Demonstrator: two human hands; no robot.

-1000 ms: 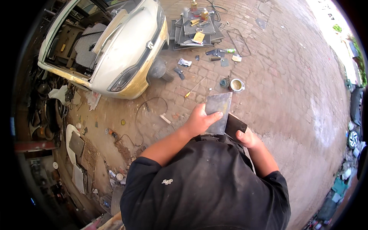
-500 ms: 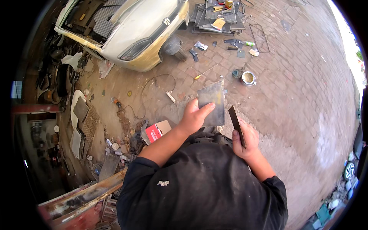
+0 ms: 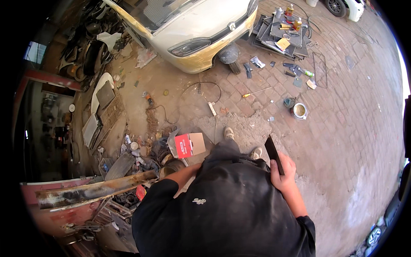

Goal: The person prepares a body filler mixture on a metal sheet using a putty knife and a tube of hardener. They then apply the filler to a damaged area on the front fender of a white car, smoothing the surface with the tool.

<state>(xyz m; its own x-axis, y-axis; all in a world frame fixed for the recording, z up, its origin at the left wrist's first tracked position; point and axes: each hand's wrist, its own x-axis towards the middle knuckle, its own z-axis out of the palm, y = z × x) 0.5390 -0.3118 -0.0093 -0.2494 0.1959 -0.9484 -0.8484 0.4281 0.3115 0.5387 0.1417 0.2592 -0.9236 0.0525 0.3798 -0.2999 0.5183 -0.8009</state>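
Note:
My right hand [image 3: 286, 172] is closed around a dark, thin, flat strip [image 3: 274, 156], which sticks up beyond the thumb at a tilt. What kind of tool it is does not show. My left forearm [image 3: 188, 172] reaches inward at the waist, and its hand is hidden behind the front of my black shirt [image 3: 222, 214]. The grey rectangular plate is out of sight. Just beyond my left arm lies an opened red and brown cardboard box [image 3: 190, 145].
Ahead stands a car body [image 3: 192, 32] with a yellowish bumper. An open can [image 3: 299, 111], a yellow-handled screwdriver [image 3: 247, 95], a power strip [image 3: 212, 109] and stacked dark panels [image 3: 280, 32] are on the ground. Scrap and a rusty beam [image 3: 94, 188] crowd the left.
My left hand, which held the grey plate in front of me, has drawn back toward the waist out of sight. The right hand still grips the strip. The whole view has shifted.

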